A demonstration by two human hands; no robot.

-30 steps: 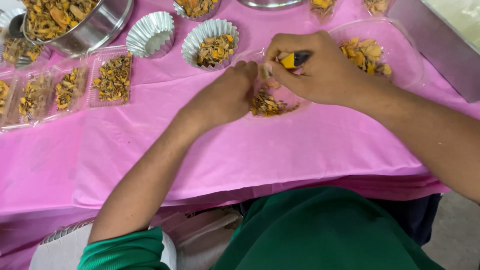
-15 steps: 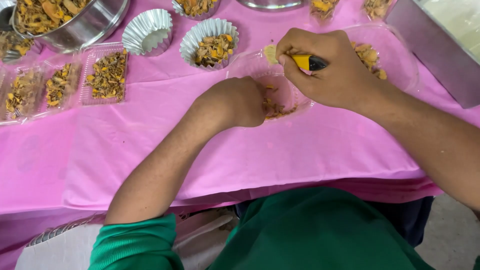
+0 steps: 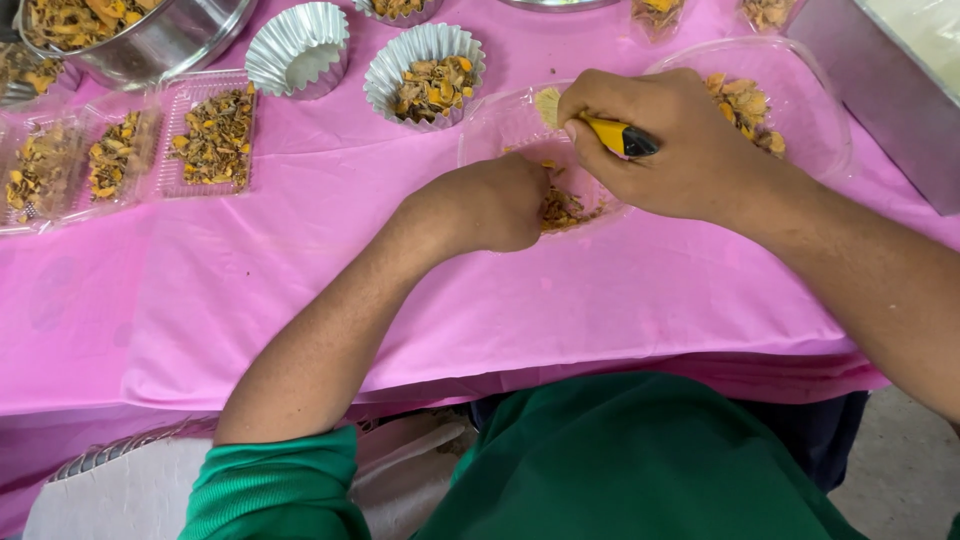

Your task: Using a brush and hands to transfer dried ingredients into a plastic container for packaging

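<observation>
My right hand (image 3: 665, 145) grips a small tool with a yellow and black handle (image 3: 618, 136) and presses a pale yellowish piece (image 3: 548, 104) against its thumb, above a clear plastic dish (image 3: 495, 130). My left hand (image 3: 500, 200) is closed, its fingertips down in the dish among dried orange-brown slices (image 3: 565, 208). I cannot see what the left fingers hold.
On the pink tablecloth (image 3: 300, 290) stand a filled foil cup (image 3: 425, 80), an empty foil cup (image 3: 298, 45), clear trays of slices (image 3: 210, 135), a steel bowl (image 3: 160, 45) at far left, another clear dish (image 3: 800, 100) and a grey box (image 3: 880, 90) on the right.
My left hand has drawn slightly back and lower over the dish. My right hand has lifted the pale piece and tool a little higher.
</observation>
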